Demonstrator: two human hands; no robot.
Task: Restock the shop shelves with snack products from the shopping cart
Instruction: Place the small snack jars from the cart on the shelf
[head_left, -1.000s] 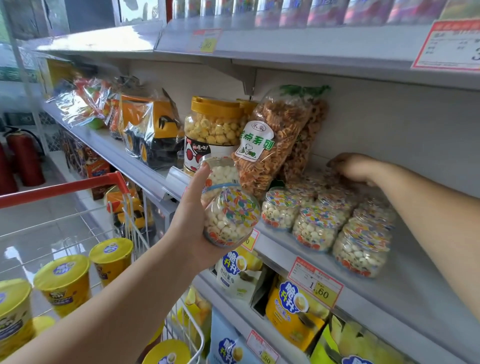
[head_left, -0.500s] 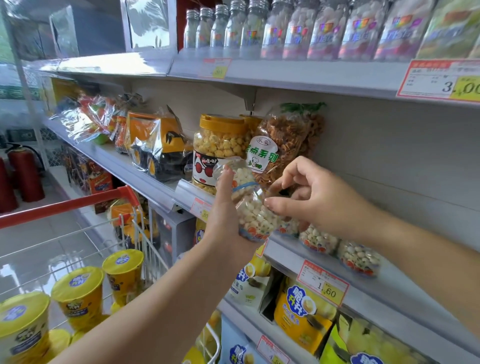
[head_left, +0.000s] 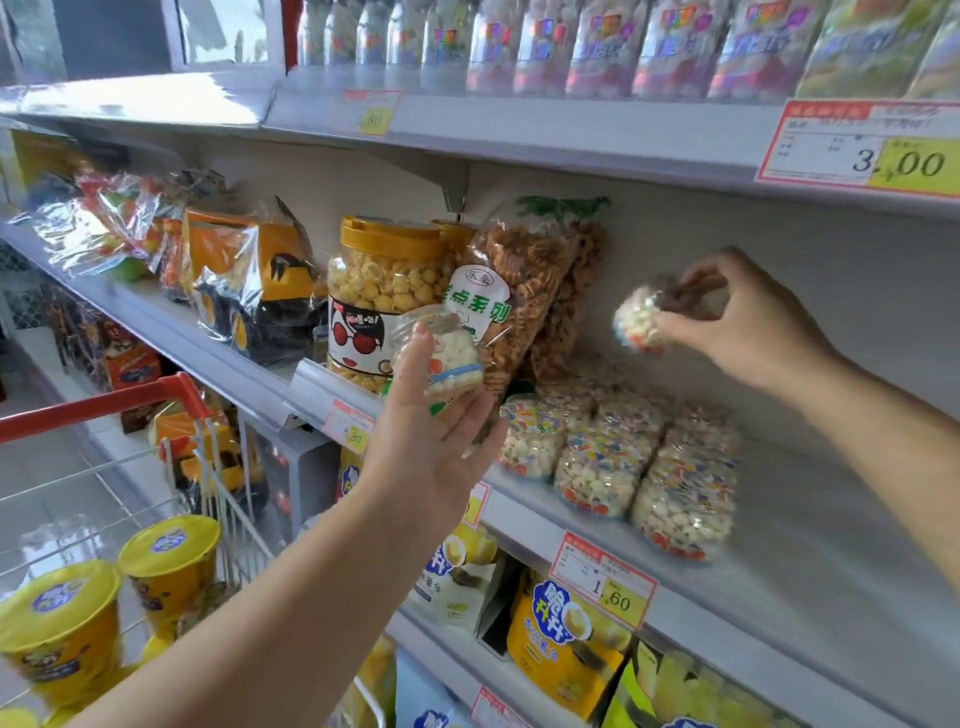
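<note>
My left hand (head_left: 426, 457) holds one small clear jar of white puff balls (head_left: 447, 358) in front of the middle shelf, thumb on one side and fingers on the other. My right hand (head_left: 748, 322) pinches a second small puff jar (head_left: 636, 319) in the air above a cluster of the same jars (head_left: 623, 457) lying on the grey shelf (head_left: 810, 561). The red-handled shopping cart (head_left: 104, 405) stands at the lower left with yellow-lidded snack cups (head_left: 171, 566) inside.
A big yellow-lidded popcorn jar (head_left: 384, 291) and a bag of brown twisted snacks (head_left: 524, 280) stand left of the jar cluster. Wrapped toy packs (head_left: 244, 275) fill the shelf's left part. Yellow snack bags (head_left: 561, 644) sit below; pouches line the top shelf (head_left: 571, 124).
My right hand came from the back of the shelf, took one jar from my left hand, and has carried it right and up. My left hand now holds a single jar.
</note>
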